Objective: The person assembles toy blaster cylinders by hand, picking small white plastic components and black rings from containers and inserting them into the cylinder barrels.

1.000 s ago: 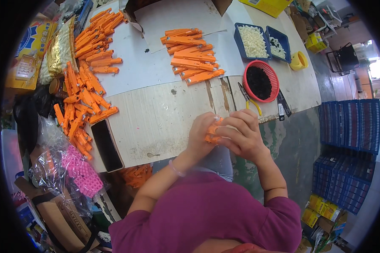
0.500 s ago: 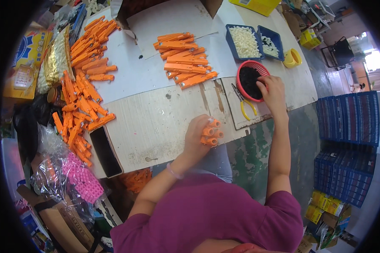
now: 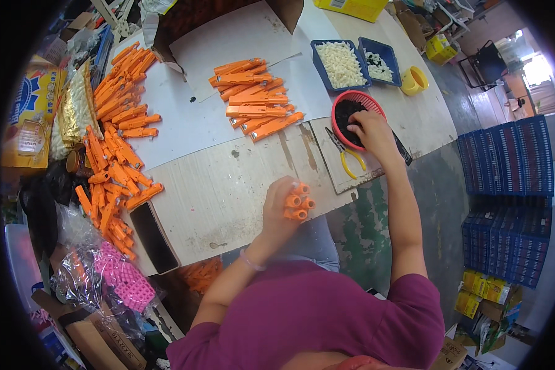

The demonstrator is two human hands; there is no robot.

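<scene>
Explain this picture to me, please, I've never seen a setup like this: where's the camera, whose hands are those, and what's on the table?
There is no machine here, just a person's two bare hands. The camera sits on their head, looking down; its wide lens bends straight edges. Picture left is the person's left.

The left hand grips a bundle of orange tubes, with four open ends showing. The right hand reaches into a red basket of black bits; whether it has pinched any, I can't tell.

On the table are a large orange pile at left, a smaller orange pile near the middle, a dark-screened phone, yellow-handled pliers, and two blue trays containing white pieces.
</scene>
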